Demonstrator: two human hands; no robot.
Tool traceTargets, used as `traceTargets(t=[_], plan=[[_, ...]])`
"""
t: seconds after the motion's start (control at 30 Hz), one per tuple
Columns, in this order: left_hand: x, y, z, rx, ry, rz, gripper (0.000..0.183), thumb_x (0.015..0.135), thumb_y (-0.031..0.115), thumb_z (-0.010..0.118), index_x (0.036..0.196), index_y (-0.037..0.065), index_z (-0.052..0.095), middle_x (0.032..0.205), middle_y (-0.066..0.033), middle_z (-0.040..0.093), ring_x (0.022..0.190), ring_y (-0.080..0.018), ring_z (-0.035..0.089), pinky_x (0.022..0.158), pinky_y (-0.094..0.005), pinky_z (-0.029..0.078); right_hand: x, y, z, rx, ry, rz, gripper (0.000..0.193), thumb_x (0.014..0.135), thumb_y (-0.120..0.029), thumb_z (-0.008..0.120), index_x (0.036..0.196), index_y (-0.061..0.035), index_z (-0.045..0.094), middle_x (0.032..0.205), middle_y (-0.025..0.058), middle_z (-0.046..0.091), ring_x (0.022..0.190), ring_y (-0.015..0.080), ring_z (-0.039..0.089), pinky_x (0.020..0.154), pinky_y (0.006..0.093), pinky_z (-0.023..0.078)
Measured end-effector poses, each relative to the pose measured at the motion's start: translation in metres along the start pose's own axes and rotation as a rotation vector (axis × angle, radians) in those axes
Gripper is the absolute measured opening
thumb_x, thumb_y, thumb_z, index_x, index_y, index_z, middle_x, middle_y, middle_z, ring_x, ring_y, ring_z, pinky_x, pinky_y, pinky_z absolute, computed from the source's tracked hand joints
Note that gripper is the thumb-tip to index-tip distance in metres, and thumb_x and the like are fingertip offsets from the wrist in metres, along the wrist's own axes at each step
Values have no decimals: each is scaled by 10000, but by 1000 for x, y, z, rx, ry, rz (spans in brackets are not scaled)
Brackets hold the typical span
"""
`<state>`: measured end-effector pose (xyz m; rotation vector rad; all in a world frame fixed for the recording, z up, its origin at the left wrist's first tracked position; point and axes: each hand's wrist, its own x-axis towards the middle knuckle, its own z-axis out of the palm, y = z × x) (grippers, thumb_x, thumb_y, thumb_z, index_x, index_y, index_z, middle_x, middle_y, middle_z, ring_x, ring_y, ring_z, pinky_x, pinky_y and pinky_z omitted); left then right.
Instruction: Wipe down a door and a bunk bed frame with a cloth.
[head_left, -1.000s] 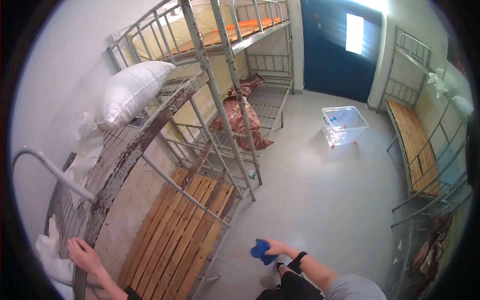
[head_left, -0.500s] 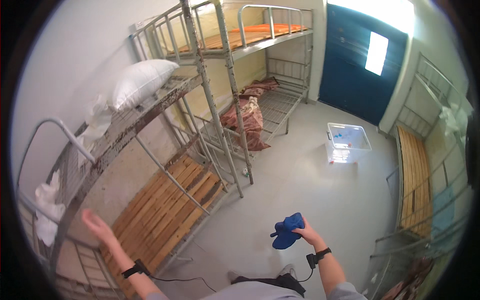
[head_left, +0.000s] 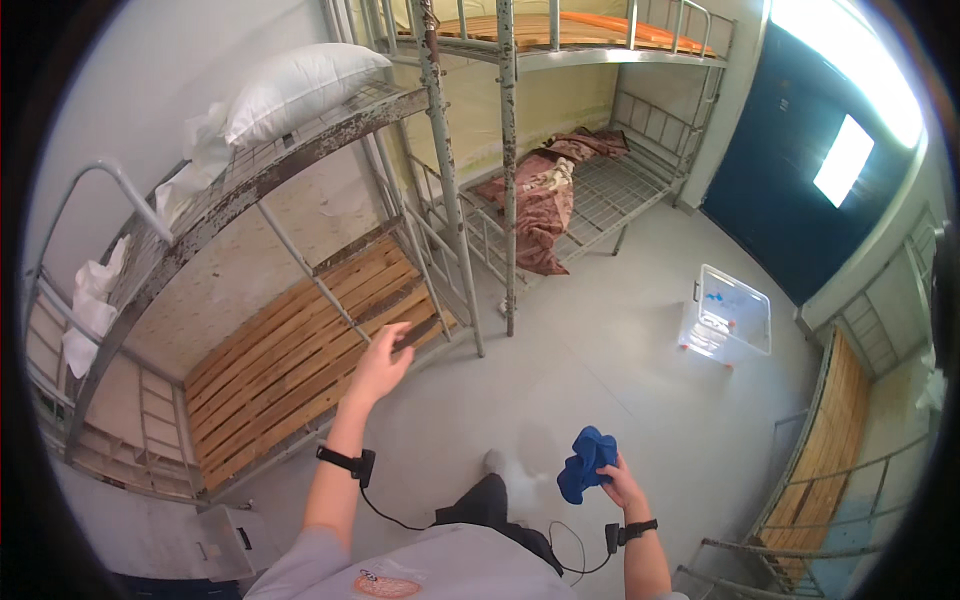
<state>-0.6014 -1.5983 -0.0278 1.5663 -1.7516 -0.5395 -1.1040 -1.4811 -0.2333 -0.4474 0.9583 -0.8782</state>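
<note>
Bunk beds at eleven o'clock, clear plastic bin [head_left: 726,318] at two.
Right hand [head_left: 620,484] gripped a blue cloth [head_left: 586,465] at five o'clock; left hand [head_left: 381,364] spread wide, empty, over the wooden slats [head_left: 290,355].

The blue cloth [head_left: 587,464] at the lower right of the frame looks soft, matt and crumpled. The bunk frame [head_left: 440,130] in the upper middle is metal, its paint flaking and rusty. The slats [head_left: 300,350] at centre left are bare, dry wood. The storage box [head_left: 725,315] at right is clear, glossy plastic. The floor [head_left: 600,370] is smooth, matt grey.
</note>
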Motion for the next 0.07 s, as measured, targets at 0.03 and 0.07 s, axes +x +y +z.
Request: traceTargets(t=[0.03,0.07], plan=[[17,5,5,-3,-82,-12,443,928,154,618,1339,70,476,1316,-135,550,1169,-239,557,970,-355,457,5,-1,-3,-23,21,22,821,771,87,549,1497,-186,281,1330,95,518,1244,253,514,1053,395,440],[33,10,6,-4,-161,-21,488,929,167,623,1379,92,449,1393,-132,499,1226,-232,520,1018,-356,426,16,-8,-5,-23,19,23,821,771,87,549,1497,-186,281,1330,95,518,1244,253,514,1053,395,440]])
